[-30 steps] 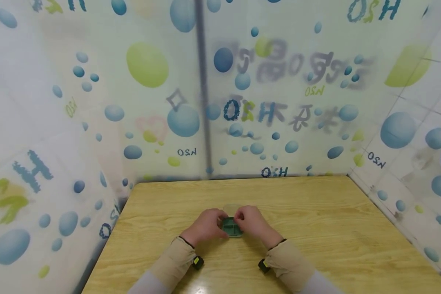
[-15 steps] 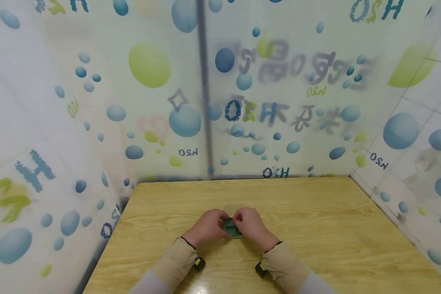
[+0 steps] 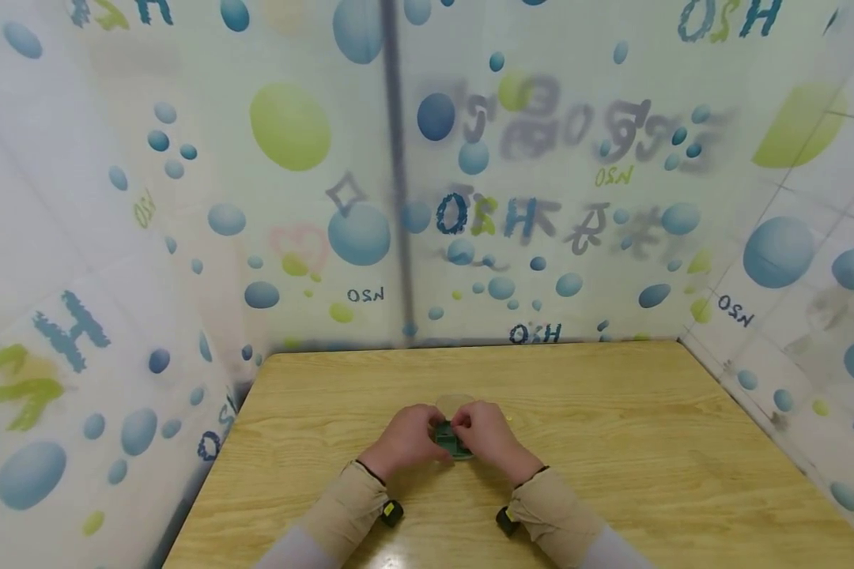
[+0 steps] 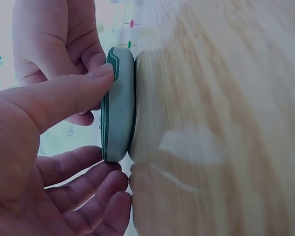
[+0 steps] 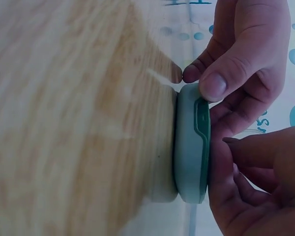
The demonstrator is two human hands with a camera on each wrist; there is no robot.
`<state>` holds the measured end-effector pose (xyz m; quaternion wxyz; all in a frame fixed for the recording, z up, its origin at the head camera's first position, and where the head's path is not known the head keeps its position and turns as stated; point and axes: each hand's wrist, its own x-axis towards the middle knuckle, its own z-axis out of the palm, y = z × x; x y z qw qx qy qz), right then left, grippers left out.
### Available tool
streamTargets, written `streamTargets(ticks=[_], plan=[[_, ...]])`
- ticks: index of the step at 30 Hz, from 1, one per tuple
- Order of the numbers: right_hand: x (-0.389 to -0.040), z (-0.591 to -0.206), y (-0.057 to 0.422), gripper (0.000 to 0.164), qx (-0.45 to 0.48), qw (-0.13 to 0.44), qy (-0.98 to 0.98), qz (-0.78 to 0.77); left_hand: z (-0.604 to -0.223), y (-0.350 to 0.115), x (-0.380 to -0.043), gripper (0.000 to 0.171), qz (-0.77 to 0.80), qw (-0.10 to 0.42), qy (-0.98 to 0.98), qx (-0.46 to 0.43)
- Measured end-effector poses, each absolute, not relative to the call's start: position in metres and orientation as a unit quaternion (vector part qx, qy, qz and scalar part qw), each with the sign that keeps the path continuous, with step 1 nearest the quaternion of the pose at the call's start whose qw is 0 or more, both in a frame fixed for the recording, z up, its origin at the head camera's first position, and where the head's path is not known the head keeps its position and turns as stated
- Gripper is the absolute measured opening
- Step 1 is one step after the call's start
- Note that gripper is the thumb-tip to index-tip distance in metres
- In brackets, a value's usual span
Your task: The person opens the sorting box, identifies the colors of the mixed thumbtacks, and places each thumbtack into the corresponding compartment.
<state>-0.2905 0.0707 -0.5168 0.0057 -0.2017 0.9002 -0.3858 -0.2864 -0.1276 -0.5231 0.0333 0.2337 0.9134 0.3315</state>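
Observation:
A small round-cornered green compartment box [image 3: 461,451], like a pill box, lies on the wooden table, its clear lid [image 3: 455,401] raised or folded back on the far side. My left hand [image 3: 413,436] holds the box at its left side, the thumb on the near edge by the dark green catch [image 5: 202,120]. Over the box's right part bends my right hand [image 3: 494,438], its thumb and forefinger drawn together at the compartments. Whether those fingertips pinch anything is hidden. In the right wrist view the green box [image 5: 189,147] sits flat, between both hands.
A tiny yellowish speck [image 3: 508,419] lies on the table [image 3: 612,442] just beyond the right hand. Walls with a bubble-print covering [image 3: 359,237] close in the table at the back and sides.
The right hand has shifted slightly left and lower over the box, covering more of its compartments. The left hand keeps its hold on the box. The yellowish speck beyond the right hand has come into view.

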Motion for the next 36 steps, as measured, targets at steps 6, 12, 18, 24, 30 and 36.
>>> streamTargets(ticks=[6, 12, 18, 24, 30, 36], plan=[[-0.292, -0.512, 0.081, 0.01, -0.188, 0.051, 0.888, -0.417, -0.522, -0.121, -0.286, 0.051, 0.324, 0.025, 0.919, 0.226], [-0.294, -0.503, 0.095, 0.011, -0.176, 0.051, 0.887, -0.424, -0.521, -0.119, -0.284, 0.053, 0.326, 0.024, 0.92, 0.217], [-0.297, -0.496, 0.109, 0.008, -0.152, 0.054, 0.891, -0.424, -0.521, -0.12, -0.284, 0.056, 0.325, 0.028, 0.921, 0.212], [-0.301, -0.492, 0.122, 0.008, -0.137, 0.056, 0.894, -0.423, -0.52, -0.121, -0.281, 0.058, 0.327, 0.03, 0.922, 0.207], [-0.306, -0.492, 0.138, 0.009, -0.095, 0.038, 0.901, -0.421, -0.52, -0.122, -0.279, 0.059, 0.329, 0.039, 0.922, 0.2], [-0.317, -0.491, 0.15, 0.011, -0.072, 0.017, 0.909, -0.41, -0.518, -0.123, -0.281, 0.06, 0.333, 0.039, 0.921, 0.2]])
